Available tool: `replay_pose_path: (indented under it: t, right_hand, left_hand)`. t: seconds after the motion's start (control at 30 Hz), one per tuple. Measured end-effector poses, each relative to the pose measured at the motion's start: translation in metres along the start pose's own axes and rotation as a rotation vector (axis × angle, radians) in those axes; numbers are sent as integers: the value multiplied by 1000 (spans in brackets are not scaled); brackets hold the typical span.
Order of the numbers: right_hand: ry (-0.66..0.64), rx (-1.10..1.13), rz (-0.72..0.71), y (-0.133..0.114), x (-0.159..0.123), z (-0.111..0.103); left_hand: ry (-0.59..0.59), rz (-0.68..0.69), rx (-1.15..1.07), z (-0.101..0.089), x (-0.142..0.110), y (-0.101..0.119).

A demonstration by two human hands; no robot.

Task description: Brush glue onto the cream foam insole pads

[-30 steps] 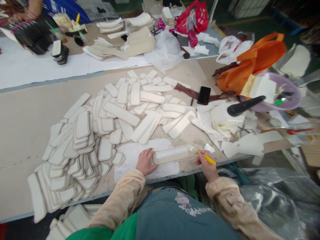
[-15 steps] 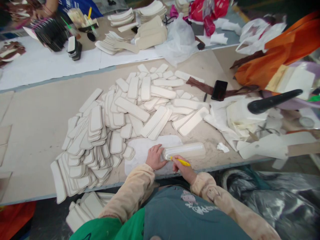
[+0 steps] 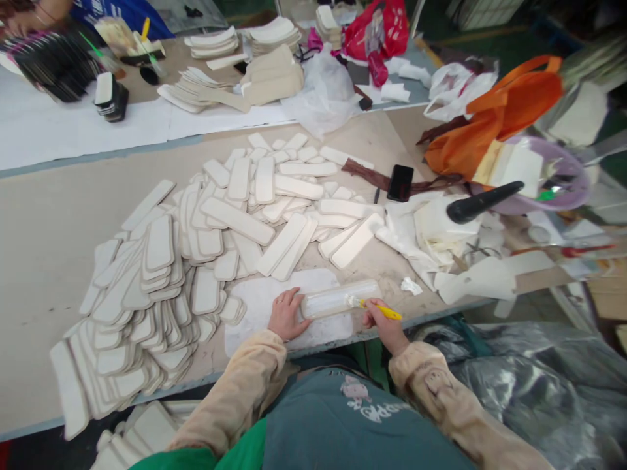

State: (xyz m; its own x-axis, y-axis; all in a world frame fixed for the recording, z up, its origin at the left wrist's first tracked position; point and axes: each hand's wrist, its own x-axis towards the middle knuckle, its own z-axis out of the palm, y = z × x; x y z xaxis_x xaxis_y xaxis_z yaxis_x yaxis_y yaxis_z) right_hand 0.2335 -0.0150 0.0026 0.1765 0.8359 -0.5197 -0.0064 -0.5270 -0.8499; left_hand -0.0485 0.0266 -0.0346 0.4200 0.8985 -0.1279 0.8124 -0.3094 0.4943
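Note:
A long rounded beige strip [image 3: 341,299], glossy with wet white glue, lies on a white backing sheet [image 3: 255,301] near the table's front edge. My left hand [image 3: 285,314] rests flat on the strip's left end, fingers spread. My right hand [image 3: 383,322] is closed on a yellow-handled brush [image 3: 381,309], whose white bristles touch the strip right of its middle. A large heap of similar white strips [image 3: 206,241] covers the table behind and to the left.
A black phone [image 3: 400,183], white rags [image 3: 431,238], a black handle [image 3: 482,201], an orange bag [image 3: 494,124] and a purple basin [image 3: 573,189] crowd the right. More stacks [image 3: 215,46] sit on the far table, where another person's arm [image 3: 29,16] shows. More strips [image 3: 147,427] lie under the table edge.
The brush has swept along the strip: at its right end first, then its left end, now right of its middle. My left hand has stayed on the left end.

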Motion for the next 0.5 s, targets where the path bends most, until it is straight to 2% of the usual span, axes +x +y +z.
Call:
replay_pose_path:
  t: [0.13,0.27,0.4,0.5]
  right_hand:
    - [105,-14,-21,3,6,-29]
    - [143,-44,-39,5,11,-50]
    - [149,-123,-95,1,9,-59]
    - [171,-156,-219,-4,3,-61]
  left_hand:
    - [10,4,23,0,0,0]
    - [1,3,41,-1,0,2]
    - [-8,-7,47,0,2,4]
    - [-17,-13,48,-1,1,4]
